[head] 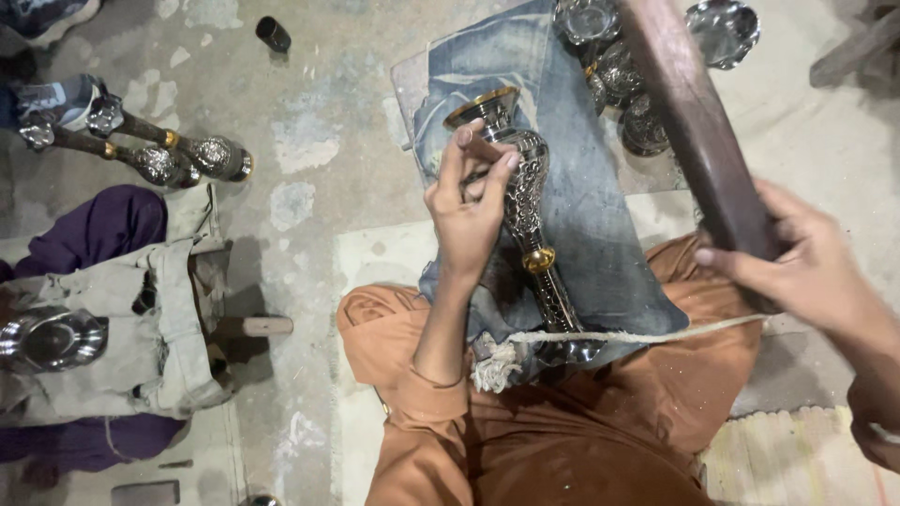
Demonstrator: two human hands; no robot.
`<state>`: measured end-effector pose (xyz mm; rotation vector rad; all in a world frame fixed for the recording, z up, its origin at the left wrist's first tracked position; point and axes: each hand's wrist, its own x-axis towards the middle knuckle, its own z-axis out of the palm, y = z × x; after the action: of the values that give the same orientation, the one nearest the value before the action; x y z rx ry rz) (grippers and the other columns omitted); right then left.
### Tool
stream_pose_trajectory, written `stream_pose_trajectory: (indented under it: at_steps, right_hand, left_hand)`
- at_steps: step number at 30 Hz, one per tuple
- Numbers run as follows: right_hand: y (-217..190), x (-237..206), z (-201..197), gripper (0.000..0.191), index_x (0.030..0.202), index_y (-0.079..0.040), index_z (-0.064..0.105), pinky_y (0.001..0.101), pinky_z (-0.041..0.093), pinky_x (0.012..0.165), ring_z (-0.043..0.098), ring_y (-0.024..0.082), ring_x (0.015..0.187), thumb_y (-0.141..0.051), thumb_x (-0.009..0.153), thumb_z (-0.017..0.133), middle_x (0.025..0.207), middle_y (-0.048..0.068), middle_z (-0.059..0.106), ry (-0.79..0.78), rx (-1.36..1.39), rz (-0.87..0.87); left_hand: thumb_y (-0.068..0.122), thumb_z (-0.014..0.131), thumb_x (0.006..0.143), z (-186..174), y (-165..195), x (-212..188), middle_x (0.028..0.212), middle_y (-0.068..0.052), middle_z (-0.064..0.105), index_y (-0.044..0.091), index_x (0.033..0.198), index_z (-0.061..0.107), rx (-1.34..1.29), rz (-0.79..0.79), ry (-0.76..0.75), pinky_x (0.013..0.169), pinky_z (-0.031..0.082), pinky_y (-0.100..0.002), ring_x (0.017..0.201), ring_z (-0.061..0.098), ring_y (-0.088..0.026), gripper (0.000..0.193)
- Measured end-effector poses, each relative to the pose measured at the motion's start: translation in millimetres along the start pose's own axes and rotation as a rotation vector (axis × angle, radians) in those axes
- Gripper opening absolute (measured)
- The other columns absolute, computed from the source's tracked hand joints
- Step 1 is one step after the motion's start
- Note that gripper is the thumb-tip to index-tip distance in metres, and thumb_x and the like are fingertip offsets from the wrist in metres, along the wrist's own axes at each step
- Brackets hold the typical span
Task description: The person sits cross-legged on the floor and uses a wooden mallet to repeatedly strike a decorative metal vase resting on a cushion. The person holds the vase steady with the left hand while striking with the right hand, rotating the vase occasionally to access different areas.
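Silver embossed stem (527, 201) lies on denim (600, 244) across the lap, roped down. Left hand (466, 201) pinches a punch (480, 147) onto it; right hand (797, 267) grips a raised wooden bat (694, 122). Chasing step; next strike needs a square hit on the punch.

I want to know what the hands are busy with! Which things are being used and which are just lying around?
In use: embossed metal stem, small punch in left hand, wooden bar in right hand, grey cloth, rope.

Lying about: metal pieces, two finished stems, black cap.

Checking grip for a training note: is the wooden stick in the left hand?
No, the right hand grips the wooden stick.
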<state>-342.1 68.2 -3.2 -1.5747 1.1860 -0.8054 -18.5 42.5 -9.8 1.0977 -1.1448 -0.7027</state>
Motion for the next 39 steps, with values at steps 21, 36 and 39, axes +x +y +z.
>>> stream_pose_trajectory:
  at_steps: [21,36,39]
  right_hand:
    - [-75,48,-43,0.075,0.156,-0.009,0.046,0.0365,0.049,0.063,0.057,0.024,0.069,-0.006,0.087,0.077,0.088,0.014,0.058,0.102,-1.139,-0.728]
    - [-118,70,-36,0.082,0.161,-0.017,0.037,0.039,0.046,0.053,0.052,0.024,0.061,-0.012,0.088,0.075,0.086,0.012,0.054,-0.039,-1.319,-0.824]
    - [-121,71,-34,0.08,0.16,-0.022,0.039,0.0361,0.046,0.05,0.051,0.021,0.058,-0.009,0.091,0.077,0.082,0.01,0.052,-0.028,-1.428,-0.863]
  left_hand:
    - [-0.004,0.065,0.104,21,-12,-14,0.105,-0.012,0.075,-0.003,0.133,0.054,0.23,0.243,0.094,0.074,0.061,-0.026,0.093,0.073,-0.013,0.031]
    - [-0.001,0.068,0.103,19,-15,-15,0.097,-0.011,0.073,-0.004,0.127,0.06,0.328,0.238,0.104,0.072,0.056,-0.026,0.083,0.068,-0.012,0.026]
    - [0.0,0.067,0.103,19,-14,-15,0.098,-0.012,0.073,-0.004,0.128,0.058,0.282,0.188,0.102,0.073,0.058,-0.028,0.087,0.07,-0.013,0.027]
